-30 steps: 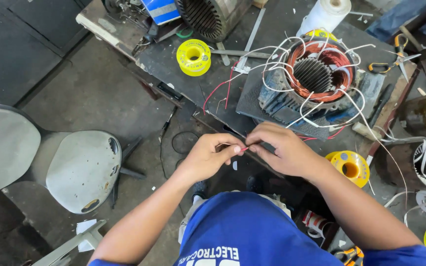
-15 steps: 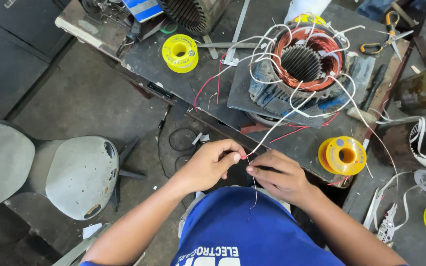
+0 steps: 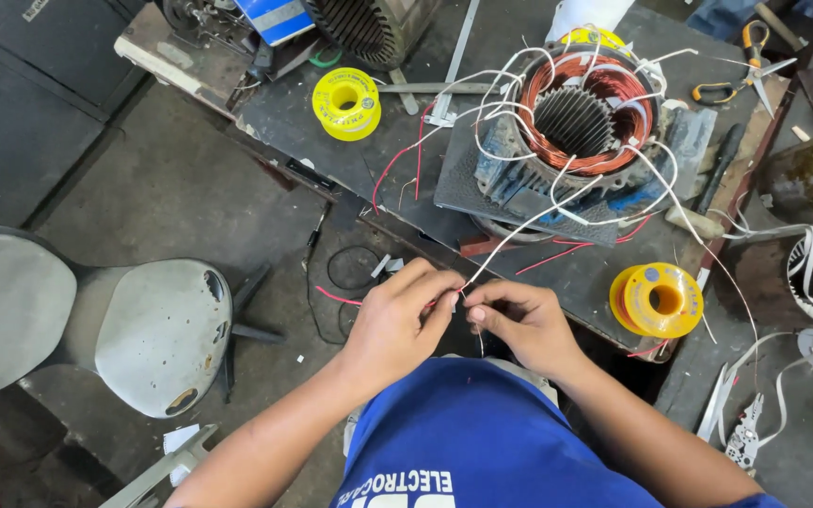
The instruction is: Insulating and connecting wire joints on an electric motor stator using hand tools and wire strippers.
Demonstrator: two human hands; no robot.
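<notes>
Both hands — left hand (image 3: 397, 325), right hand (image 3: 519, 320) — pinch thin white wire (image 3: 519, 229) (tip hidden btw fingertips).

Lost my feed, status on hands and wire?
Left hand and right hand pinching white wire from motor stator. Nothing in the way.

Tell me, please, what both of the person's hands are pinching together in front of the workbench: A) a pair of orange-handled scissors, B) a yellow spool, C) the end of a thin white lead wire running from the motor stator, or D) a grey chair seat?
C: the left hand and right hand meet fingertip to fingertip on the thin white wire, which runs up to the copper-wound stator; scissors and yellow spool lie untouched.
</notes>
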